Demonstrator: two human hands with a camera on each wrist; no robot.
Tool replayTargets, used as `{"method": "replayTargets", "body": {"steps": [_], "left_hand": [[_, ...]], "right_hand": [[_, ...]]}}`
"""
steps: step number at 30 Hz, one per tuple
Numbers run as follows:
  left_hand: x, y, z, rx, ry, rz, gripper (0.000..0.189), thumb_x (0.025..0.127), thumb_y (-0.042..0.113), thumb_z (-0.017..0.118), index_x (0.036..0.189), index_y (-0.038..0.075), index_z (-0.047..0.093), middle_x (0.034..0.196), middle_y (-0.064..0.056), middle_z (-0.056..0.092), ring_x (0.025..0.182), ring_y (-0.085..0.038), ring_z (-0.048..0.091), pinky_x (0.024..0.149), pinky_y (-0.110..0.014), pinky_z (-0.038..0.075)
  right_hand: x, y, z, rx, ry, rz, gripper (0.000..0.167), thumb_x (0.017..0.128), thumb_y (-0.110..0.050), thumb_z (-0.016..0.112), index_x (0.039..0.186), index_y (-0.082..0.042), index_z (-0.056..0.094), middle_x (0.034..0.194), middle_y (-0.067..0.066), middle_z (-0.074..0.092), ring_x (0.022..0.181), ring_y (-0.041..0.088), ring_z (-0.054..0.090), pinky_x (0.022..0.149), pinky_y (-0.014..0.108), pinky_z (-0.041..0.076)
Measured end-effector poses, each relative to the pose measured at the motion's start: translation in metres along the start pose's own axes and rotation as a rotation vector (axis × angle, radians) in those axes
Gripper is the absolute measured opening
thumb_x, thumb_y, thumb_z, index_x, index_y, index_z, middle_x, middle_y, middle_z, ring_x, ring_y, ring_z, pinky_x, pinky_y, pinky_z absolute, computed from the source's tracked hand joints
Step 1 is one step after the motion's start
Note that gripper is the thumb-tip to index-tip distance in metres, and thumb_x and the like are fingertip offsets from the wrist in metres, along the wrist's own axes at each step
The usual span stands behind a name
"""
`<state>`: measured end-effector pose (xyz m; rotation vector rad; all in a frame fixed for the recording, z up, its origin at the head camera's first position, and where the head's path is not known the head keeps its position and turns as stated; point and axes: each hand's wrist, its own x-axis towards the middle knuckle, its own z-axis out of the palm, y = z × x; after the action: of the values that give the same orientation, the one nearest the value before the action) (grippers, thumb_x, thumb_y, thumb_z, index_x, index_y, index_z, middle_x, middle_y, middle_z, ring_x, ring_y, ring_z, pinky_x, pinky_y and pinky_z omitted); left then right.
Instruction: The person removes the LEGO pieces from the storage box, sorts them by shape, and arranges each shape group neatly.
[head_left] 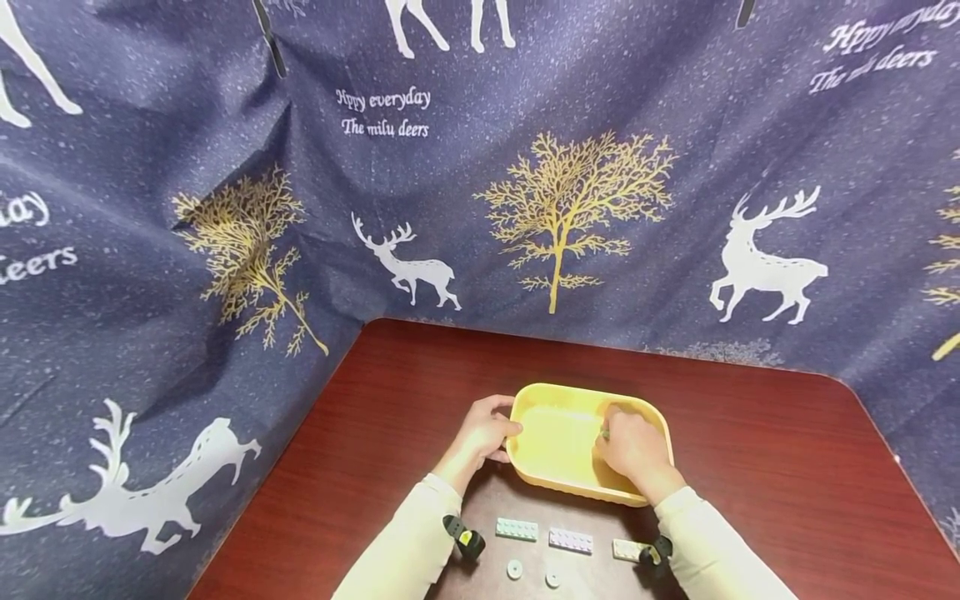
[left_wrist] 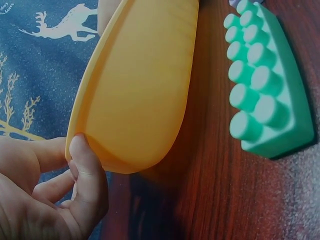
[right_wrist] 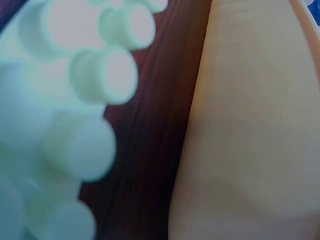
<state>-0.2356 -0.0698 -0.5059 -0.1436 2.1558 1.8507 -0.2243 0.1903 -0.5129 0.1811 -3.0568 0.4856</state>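
Observation:
A yellow plastic basket [head_left: 555,487] sits on the table in the head view. My left hand [head_left: 483,429] pinches its left end, and in the left wrist view the thumb [left_wrist: 86,162] lies over the rim. Inside the basket's right end is my right hand [head_left: 633,442], fingers curled down around a small green piece [head_left: 604,434], mostly hidden. The right wrist view does not show that hand, only the basket's side wall [right_wrist: 250,125] and a blurred pale studded block [right_wrist: 50,120] close to the lens.
In front of the basket lie a mint-green toy block [head_left: 517,529], a lilac block [head_left: 571,541] and a cream block [head_left: 627,549] partly under the right wrist strap. Nearer are two small round pieces [head_left: 513,569]. A dark blue deer-print cloth [head_left: 480,208] hangs behind the table.

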Motion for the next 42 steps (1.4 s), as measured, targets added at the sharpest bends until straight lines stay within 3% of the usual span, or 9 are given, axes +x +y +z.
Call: {"method": "replayTargets", "body": {"steps": [8, 12, 18, 25, 35, 42], "left_hand": [[0.001, 0.0, 0.0, -0.005, 0.003, 0.001, 0.053, 0.087, -0.002, 0.072, 0.138, 0.005, 0.06, 0.087, -0.012, 0.07, 0.068, -0.031, 0.072, 0.042, -0.029, 0.057], [0.0, -0.001, 0.0, 0.002, 0.002, 0.007, 0.053, 0.087, -0.002, 0.072, 0.138, 0.005, 0.06, 0.088, -0.012, 0.069, 0.068, -0.031, 0.072, 0.042, -0.028, 0.057], [0.0, -0.001, 0.002, 0.003, -0.002, 0.018, 0.052, 0.087, -0.002, 0.071, 0.138, 0.004, 0.06, 0.088, -0.013, 0.07, 0.065, -0.027, 0.071, 0.041, -0.026, 0.056], [0.0, 0.0, 0.001, 0.016, 0.003, 0.018, 0.053, 0.087, -0.003, 0.072, 0.139, 0.004, 0.059, 0.087, -0.013, 0.068, 0.066, -0.029, 0.072, 0.043, -0.028, 0.057], [0.001, 0.0, 0.002, 0.015, 0.002, 0.021, 0.053, 0.087, -0.003, 0.071, 0.138, 0.002, 0.059, 0.086, -0.013, 0.067, 0.062, -0.025, 0.069, 0.041, -0.027, 0.056], [0.0, -0.001, 0.002, 0.021, 0.004, 0.023, 0.054, 0.087, -0.004, 0.071, 0.139, 0.002, 0.058, 0.087, -0.013, 0.066, 0.062, -0.025, 0.068, 0.041, -0.026, 0.055]], "right_hand": [[-0.001, -0.001, 0.001, 0.013, 0.005, 0.02, 0.021, 0.085, -0.021, 0.066, 0.097, -0.006, 0.059, 0.069, 0.006, 0.06, 0.061, 0.026, 0.059, 0.057, 0.045, 0.052], [-0.001, -0.002, 0.001, 0.0, 0.008, 0.014, 0.011, 0.085, -0.021, 0.065, 0.084, -0.012, 0.059, 0.067, 0.003, 0.057, 0.061, 0.024, 0.055, 0.057, 0.044, 0.051], [-0.004, -0.002, 0.0, 0.005, 0.033, -0.004, 0.016, 0.083, -0.018, 0.065, 0.07, -0.017, 0.056, 0.064, -0.001, 0.055, 0.059, 0.021, 0.052, 0.055, 0.041, 0.048], [-0.007, 0.001, -0.003, 0.015, 0.075, -0.014, 0.004, 0.082, -0.014, 0.069, 0.081, -0.012, 0.065, 0.073, 0.003, 0.065, 0.066, 0.026, 0.063, 0.062, 0.046, 0.055], [-0.01, 0.002, -0.004, 0.027, 0.174, -0.057, 0.017, 0.081, -0.011, 0.075, 0.096, -0.01, 0.066, 0.081, 0.006, 0.07, 0.073, 0.032, 0.068, 0.066, 0.049, 0.057], [-0.016, -0.001, -0.007, 0.041, 0.175, -0.064, 0.025, 0.085, -0.012, 0.073, 0.109, -0.009, 0.073, 0.097, 0.008, 0.076, 0.087, 0.036, 0.072, 0.072, 0.054, 0.06]]}}
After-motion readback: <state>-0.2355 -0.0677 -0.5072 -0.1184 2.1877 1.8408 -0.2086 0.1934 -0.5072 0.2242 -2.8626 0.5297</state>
